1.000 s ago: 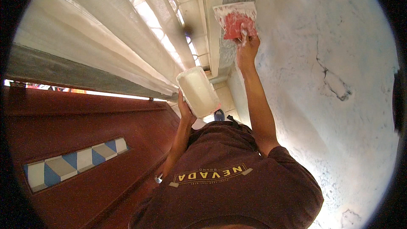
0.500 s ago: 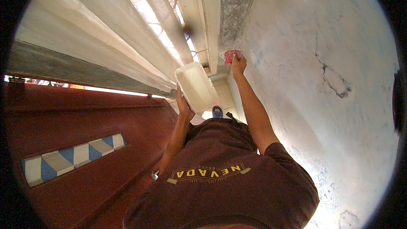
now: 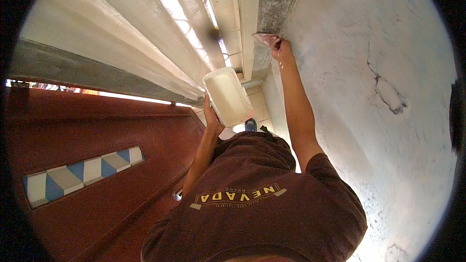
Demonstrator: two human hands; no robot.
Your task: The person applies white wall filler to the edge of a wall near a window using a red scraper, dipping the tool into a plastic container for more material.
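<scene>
My left hand [image 3: 212, 117] is closed on the side of a shallow white rectangular tub [image 3: 226, 96] with pale, whitish stuff inside and smears along its rim. Ahead and to the right, my right arm reaches out to the wall corner. There my right hand [image 3: 282, 50] grips a small flat pinkish-red piece [image 3: 266, 38] smeared with white; its exact kind is unclear. That piece lies against or very near the grey strip of bare plaster [image 3: 275, 7] beside the window frame. Small white spots show on my right wrist.
A whitish wall [image 3: 349, 68] with a dark crack [image 3: 383, 92] rises on my right. Pale curtains [image 3: 121, 34] hang over a barred window at the left. Below them stands a dark red door [image 3: 97, 131] with a blue-and-white patterned panel [image 3: 85, 174]. A blue sandal [image 3: 250, 125] shows beneath the tub.
My right hand has moved farther up along the grey strip, and the pinkish-red piece has turned to a flatter angle. The tub in my left hand has shifted slightly right and away from me.
</scene>
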